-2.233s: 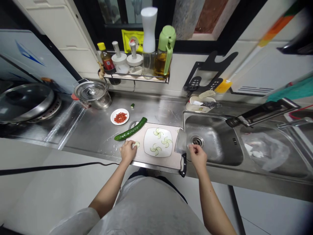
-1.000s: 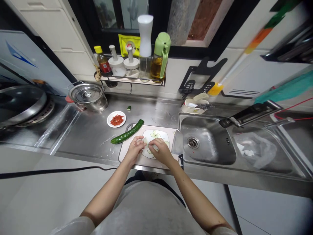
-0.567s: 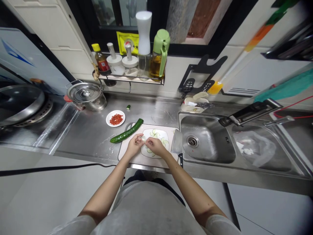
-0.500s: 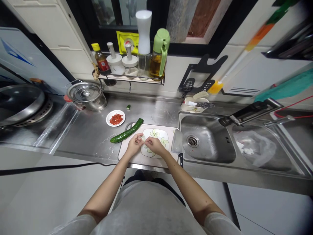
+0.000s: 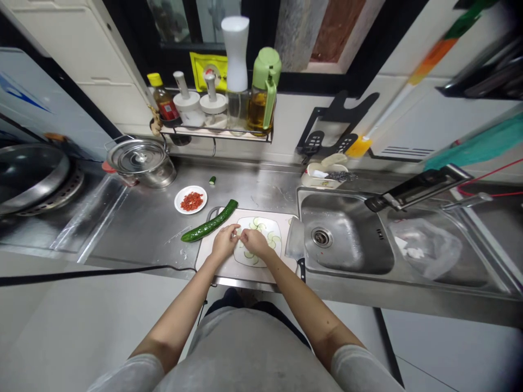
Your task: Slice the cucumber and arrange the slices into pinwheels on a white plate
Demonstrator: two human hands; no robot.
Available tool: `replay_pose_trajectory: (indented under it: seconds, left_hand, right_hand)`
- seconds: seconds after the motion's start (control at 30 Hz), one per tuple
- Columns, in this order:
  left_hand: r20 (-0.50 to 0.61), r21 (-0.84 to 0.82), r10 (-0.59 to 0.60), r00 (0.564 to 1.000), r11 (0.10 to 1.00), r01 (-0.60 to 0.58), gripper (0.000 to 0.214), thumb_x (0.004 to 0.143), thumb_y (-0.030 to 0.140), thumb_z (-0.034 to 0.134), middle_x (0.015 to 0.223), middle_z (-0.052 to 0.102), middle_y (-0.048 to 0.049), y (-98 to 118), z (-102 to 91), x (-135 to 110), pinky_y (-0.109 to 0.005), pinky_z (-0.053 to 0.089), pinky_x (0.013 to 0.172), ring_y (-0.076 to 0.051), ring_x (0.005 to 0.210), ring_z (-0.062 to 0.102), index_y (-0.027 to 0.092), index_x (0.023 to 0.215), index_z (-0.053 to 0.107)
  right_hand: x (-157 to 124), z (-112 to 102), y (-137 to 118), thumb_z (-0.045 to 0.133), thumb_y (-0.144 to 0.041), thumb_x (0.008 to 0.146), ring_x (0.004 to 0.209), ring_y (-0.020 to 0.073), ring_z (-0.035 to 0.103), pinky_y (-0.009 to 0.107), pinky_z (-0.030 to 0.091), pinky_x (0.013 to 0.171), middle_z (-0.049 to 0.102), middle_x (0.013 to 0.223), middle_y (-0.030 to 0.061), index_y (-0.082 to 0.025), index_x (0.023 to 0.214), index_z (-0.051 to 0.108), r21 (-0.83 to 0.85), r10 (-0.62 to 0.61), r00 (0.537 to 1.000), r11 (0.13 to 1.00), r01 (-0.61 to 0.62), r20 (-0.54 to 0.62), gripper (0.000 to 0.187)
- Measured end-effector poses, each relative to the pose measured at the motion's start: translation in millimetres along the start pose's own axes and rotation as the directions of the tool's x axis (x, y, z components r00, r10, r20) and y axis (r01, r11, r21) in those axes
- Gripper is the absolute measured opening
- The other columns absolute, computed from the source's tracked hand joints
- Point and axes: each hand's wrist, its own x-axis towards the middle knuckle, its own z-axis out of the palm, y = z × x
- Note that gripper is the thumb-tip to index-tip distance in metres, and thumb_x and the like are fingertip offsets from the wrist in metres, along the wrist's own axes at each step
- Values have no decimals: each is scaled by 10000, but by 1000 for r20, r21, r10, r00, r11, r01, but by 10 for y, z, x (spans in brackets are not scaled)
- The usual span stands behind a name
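Note:
Both hands meet over the left part of a square white plate (image 5: 267, 256) that holds pinwheel patterns of cucumber slices (image 5: 274, 239). The plate lies on a pale cutting board (image 5: 281, 267). My left hand (image 5: 224, 243) and my right hand (image 5: 254, 243) pinch together at a small pale cucumber slice (image 5: 237, 234) between their fingertips. A whole green cucumber (image 5: 209, 221) lies slantwise at the board's far left corner. A cleaver (image 5: 295, 244) rests at the board's right edge, its black handle toward me.
A small white dish of chopped red chilli (image 5: 190, 200) and a cucumber end (image 5: 212, 180) sit behind the board. A lidded steel pot (image 5: 141, 161) and a wok (image 5: 30, 177) stand left. The sink (image 5: 347, 239) is right. A rack of condiment bottles (image 5: 220, 111) hangs on the wall.
My right hand left the cleaver side and came over the plate to meet my left hand. Both now pinch a slice together; the view has shifted slightly.

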Motion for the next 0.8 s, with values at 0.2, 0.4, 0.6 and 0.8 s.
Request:
replay_pose_trajectory:
  seconds: [0.2, 0.4, 0.6, 0.8]
  left_hand:
    - [-25, 102, 55, 998, 993, -52, 335, 777, 165, 592, 1001, 595, -58, 17, 10, -3, -307, 441, 785, -186, 865, 560, 232, 1101, 641]
    - [-53, 121, 31, 998, 992, -25, 254, 813, 219, 586, 983, 594, -48, -23, 37, -47, -302, 447, 763, -181, 851, 569, 231, 1057, 655]
    - [-62, 115, 35, 997, 993, -28, 214, 820, 246, 592, 964, 589, -44, -47, 41, -50, -300, 442, 771, -180, 852, 568, 236, 1018, 673]
    - [-64, 105, 40, 997, 994, -33, 242, 829, 254, 586, 985, 594, -49, -20, 30, -44, -305, 438, 787, -185, 865, 565, 233, 1060, 653]
  right_hand:
    - [-34, 54, -4, 402, -263, 954, 853, 169, 584, 241, 348, 647, 660, 955, 74, -175, 975, 576, -83, 23, 999, 996, -26, -33, 196]
    - [-178, 96, 19, 360, -249, 963, 872, 175, 575, 243, 356, 641, 650, 965, 54, -200, 1004, 567, -196, -14, 997, 981, -1, -74, 217]
    - [-257, 162, 13, 358, -266, 961, 906, 201, 583, 263, 394, 691, 648, 986, 81, -195, 1088, 584, -237, -34, 998, 971, 21, -50, 268]
    - [-269, 193, -2, 355, -258, 958, 906, 196, 586, 258, 401, 676, 658, 979, 80, -190, 1104, 584, -248, -18, 998, 969, 2, -62, 279]
